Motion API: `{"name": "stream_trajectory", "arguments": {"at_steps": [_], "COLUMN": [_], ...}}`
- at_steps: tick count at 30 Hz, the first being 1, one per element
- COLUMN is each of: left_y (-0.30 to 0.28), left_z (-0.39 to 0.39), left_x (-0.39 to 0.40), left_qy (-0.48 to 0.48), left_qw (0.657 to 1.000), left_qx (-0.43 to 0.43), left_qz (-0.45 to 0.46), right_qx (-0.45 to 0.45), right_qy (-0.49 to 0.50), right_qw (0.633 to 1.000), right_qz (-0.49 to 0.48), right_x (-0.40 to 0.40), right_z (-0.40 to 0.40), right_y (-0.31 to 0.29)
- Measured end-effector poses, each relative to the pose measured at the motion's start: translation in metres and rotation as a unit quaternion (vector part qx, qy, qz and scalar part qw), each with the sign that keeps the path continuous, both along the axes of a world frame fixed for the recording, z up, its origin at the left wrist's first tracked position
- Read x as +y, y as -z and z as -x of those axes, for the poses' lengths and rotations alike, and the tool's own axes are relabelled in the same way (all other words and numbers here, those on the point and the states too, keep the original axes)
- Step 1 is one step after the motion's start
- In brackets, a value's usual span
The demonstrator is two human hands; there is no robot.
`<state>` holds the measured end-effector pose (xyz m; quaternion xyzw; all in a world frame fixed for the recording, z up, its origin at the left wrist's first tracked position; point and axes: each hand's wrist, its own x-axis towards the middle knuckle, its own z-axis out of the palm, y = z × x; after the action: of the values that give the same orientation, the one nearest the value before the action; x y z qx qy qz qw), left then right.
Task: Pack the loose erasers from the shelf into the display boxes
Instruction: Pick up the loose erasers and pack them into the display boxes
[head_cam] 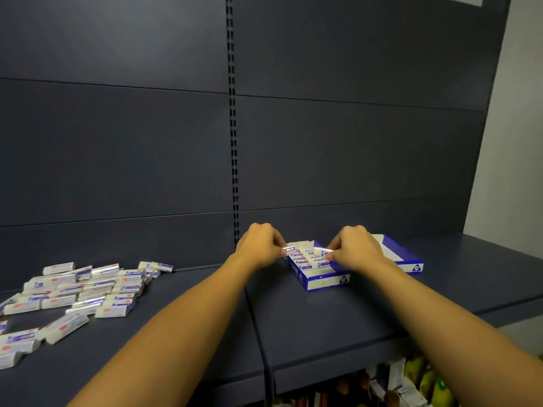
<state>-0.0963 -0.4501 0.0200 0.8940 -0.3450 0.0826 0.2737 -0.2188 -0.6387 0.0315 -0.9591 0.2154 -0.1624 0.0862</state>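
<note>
Blue-and-white cardboard display box [318, 279] sits under our fingertips; left hand [258, 249] pinches a wrapped white eraser [289, 248], right hand [352, 251] grips the box wall. Mid-placement; next, seat it beside the packed row.

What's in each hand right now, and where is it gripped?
Left hand pinches one eraser by its left end over the display box. Right hand's grip cannot be told.
</note>
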Motion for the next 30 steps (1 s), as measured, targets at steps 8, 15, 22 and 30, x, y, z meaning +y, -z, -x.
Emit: {"name": "stream_trajectory", "arguments": {"at_steps": [8, 15, 22, 30], "left_y": [0.014, 0.024, 0.033, 0.045], "left_z": [-0.011, -0.014, -0.017, -0.02], "left_x": [-0.039, -0.067, -0.085, -0.093], "left_qy": [-0.018, -0.057, -0.09, -0.073], "left_qw": [0.998, 0.996, 0.995, 0.997], "left_qx": [0.04, 0.035, 0.005, 0.0], "left_qz": [0.037, 0.056, 0.042, 0.026], "right_qx": [-0.031, -0.06, -0.08, -0.113], "right_qy": [-0.076, -0.138, -0.184, -0.212], "right_qw": [0.995, 0.984, 0.969, 0.95], "right_qz": [-0.063, -0.094, -0.144, -0.201], "right_x": [-0.048, -0.082, -0.095, -0.109], "right_z": [-0.025, -0.055, -0.088, -0.107], "right_y": [0.015, 0.031, 0.049, 0.064]}}
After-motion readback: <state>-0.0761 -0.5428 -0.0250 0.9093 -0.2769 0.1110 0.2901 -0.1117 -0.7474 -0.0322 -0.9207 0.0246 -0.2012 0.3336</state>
